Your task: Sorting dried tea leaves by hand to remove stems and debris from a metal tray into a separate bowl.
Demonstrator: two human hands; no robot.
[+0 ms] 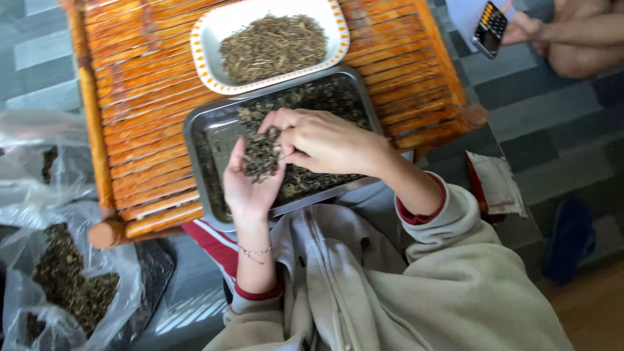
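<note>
My left hand [246,185] is held palm up over a steel tray [203,140] and cups a small heap of dried dark-green leaves [261,155]. My right hand [325,140] reaches across from the right, its fingertips pinching into that heap. More loose dried leaves [325,97] lie spread over the tray's bottom. Just behind the tray stands a white dish with an orange-patterned rim [207,32], filled with paler dried stems [273,45].
Tray and dish rest on a low bamboo slat table [140,97]. Clear plastic bags holding more dried leaves [68,279] lie at the left on the floor. Another person's hand [523,29] holds a phone [489,27] at the top right. A small packet [497,185] lies right.
</note>
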